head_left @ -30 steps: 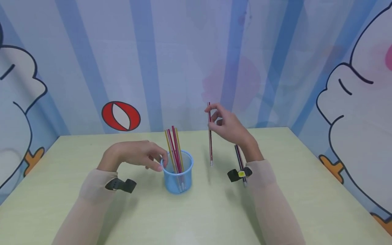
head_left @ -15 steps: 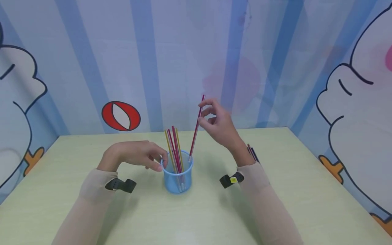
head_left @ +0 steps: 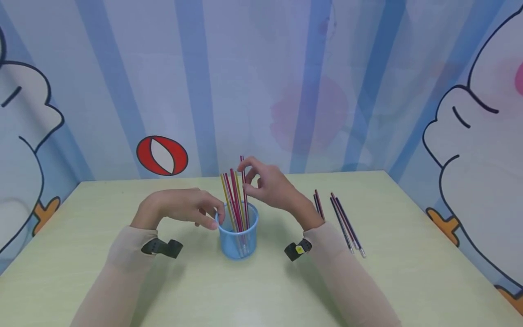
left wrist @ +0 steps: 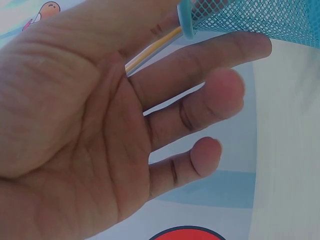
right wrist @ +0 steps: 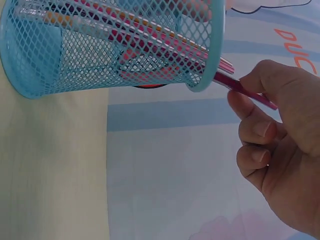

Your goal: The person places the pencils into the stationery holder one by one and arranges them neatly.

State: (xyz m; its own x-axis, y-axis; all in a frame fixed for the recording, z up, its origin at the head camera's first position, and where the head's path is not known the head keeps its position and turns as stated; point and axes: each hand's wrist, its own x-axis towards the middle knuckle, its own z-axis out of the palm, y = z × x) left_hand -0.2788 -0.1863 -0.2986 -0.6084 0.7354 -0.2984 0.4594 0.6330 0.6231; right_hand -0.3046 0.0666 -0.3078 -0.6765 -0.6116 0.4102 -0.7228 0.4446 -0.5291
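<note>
A light-blue mesh pencil cup (head_left: pixel 238 245) stands upright on the table, holding several red and yellow pencils (head_left: pixel 233 193) that lean to the left. My left hand (head_left: pixel 185 204) grips the cup's near-left rim between thumb and index finger, the other fingers loosely bent outside the mesh (left wrist: pixel 260 20). Above the cup's right side, my right hand (head_left: pixel 270 185) pinches a dark-red pencil (right wrist: pixel 227 80) near its upper end. That pencil is nearly upright, and its lower part is inside the cup, eraser end down.
To the right on the pale table (head_left: pixel 163 295), several dark pencils (head_left: pixel 347 222) lie in a loose group. Another small pair of pencils (head_left: pixel 318 204) lies beside them, partly hidden by my right forearm. A striped blue cloth backdrop (head_left: pixel 245 91) rises behind the table's back edge.
My right hand has moved left and then down, bringing the dark-red pencil from beside the cup into it. Pencils on the right have come into view. The left hand has stayed at the rim.
</note>
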